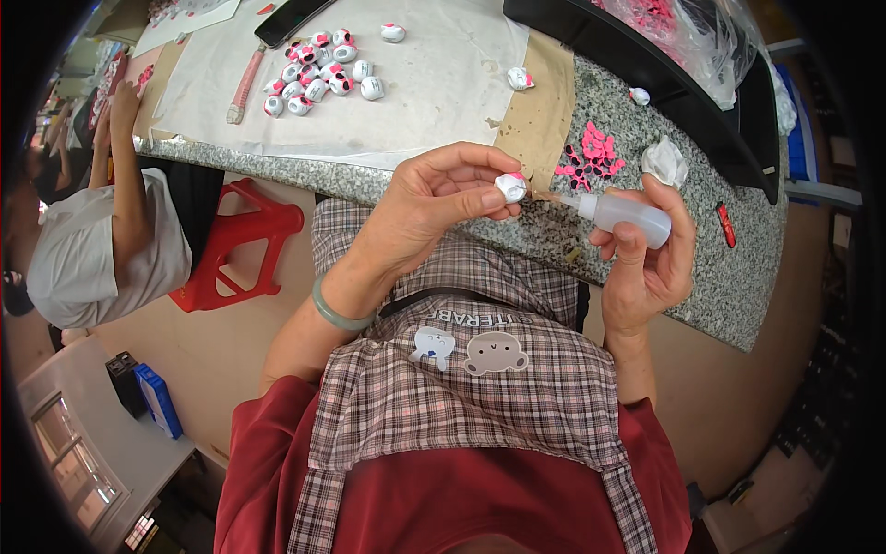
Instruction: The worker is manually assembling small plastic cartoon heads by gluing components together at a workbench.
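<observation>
Fingers (480, 189) of the left hand (434, 208) pinch a small white-and-pink toy piece (510, 186) above the tabletop (738, 277) edge; the right hand (646, 258) wraps a squeeze bottle (628, 215), nozzle touching the piece. It looks light, hard and slippery, best held by its sides. Speckled stone, part paper-covered, carries more pieces (314, 74); a red stool (242, 245) stands beside.

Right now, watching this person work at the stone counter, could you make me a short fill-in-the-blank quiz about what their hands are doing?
1. The left hand pinches a small white piece with a ____ patch.
2. The right hand holds a small squeeze ____, with the nozzle pointing at the piece.
3. A heap of finished white pieces lies on the ____ sheet spread over the counter.
4. The loose pink bits lie on the counter near the ____ hand.

Missing words: pink; bottle; white; right
</observation>
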A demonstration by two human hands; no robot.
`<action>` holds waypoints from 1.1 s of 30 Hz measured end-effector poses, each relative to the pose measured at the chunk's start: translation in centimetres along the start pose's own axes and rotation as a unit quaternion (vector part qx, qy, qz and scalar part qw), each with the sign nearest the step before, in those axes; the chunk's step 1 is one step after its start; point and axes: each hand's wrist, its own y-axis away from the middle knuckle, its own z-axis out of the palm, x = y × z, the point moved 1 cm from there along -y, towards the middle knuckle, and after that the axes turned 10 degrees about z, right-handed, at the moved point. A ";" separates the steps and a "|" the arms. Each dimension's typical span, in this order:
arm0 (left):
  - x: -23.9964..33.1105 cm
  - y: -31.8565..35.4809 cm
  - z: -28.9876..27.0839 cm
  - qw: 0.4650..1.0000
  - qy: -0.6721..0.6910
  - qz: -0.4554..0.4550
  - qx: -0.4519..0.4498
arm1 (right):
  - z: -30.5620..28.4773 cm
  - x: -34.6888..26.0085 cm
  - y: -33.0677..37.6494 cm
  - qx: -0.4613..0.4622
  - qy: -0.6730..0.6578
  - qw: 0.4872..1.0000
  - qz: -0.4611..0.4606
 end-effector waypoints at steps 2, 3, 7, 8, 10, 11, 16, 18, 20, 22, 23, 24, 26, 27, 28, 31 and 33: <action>-0.1 0.0 -0.1 1.000 -0.007 0.007 -0.004 | 0.0 0.0 0.0 -0.004 0.004 1.000 -0.006; -0.1 0.0 -0.1 1.000 -0.007 0.007 -0.004 | 0.0 0.1 0.0 -0.008 0.008 1.000 -0.013; 0.0 -0.1 -0.2 1.000 -0.022 0.015 -0.001 | 0.0 0.0 0.1 -0.016 0.019 1.000 -0.018; 0.0 -0.1 -0.3 1.000 -0.025 0.017 -0.003 | 0.0 0.0 0.1 -0.018 0.023 0.999 -0.017; -0.1 -0.1 -0.4 0.999 -0.030 0.020 -0.008 | 0.0 0.0 0.1 -0.016 0.014 1.000 -0.020; -0.1 -0.1 -0.4 0.999 -0.029 0.020 -0.008 | 0.1 0.0 0.0 -0.013 0.005 1.000 -0.023; -0.1 -0.1 -0.3 0.999 -0.029 0.015 -0.001 | 0.1 -0.1 -0.2 -0.003 -0.004 1.000 -0.014; -0.1 -0.1 -0.3 0.999 -0.028 0.015 0.002 | 0.1 0.0 -0.1 -0.003 -0.001 1.000 -0.015; -0.1 -0.1 -0.3 1.000 -0.028 0.015 0.001 | 0.1 0.1 -0.1 -0.001 0.006 1.000 -0.017; -0.1 -0.1 -0.4 1.000 -0.027 0.015 -0.002 | 0.0 0.1 0.0 -0.003 0.007 1.000 -0.016; -0.1 -0.1 -0.5 1.000 -0.027 0.015 -0.002 | 0.0 0.1 0.0 -0.004 0.008 1.000 -0.016; -0.1 -0.1 -0.5 1.000 -0.026 0.016 -0.001 | 0.0 0.1 0.0 -0.005 0.009 1.000 -0.015; -0.2 -0.1 -0.6 0.999 -0.026 0.019 0.000 | -0.1 0.2 -0.1 -0.012 0.023 0.999 -0.022; -0.2 -0.1 -0.6 0.999 -0.026 0.019 0.000 | -0.1 0.2 -0.1 -0.019 0.037 0.999 -0.029; -0.3 -0.1 -0.6 0.999 -0.026 0.020 0.000 | -0.1 0.2 -0.1 -0.026 0.051 0.998 -0.036; -0.3 -0.1 -0.6 0.999 -0.025 0.022 0.002 | -0.1 -0.1 -0.3 -0.039 0.047 0.998 -0.030; -0.4 -0.2 -0.5 1.000 -0.019 0.013 0.000 | 0.0 -0.1 -0.3 -0.045 0.045 0.998 -0.027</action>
